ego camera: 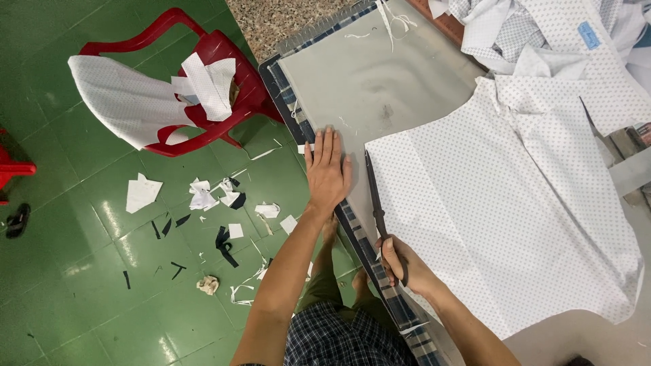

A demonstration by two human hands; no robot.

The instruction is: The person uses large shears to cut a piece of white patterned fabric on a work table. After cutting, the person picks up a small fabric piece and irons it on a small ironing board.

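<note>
Pressing flat, fingers spread, left hand rests on grey bench near its checked edge. Right hand clamped on dark scissors, blades shut, lying along left edge of dotted white shirt spread on bench. Red chair, fabric scraps on green floor.

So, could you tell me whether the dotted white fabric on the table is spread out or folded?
Spread out: the dotted white fabric lies flat across the table.
</note>
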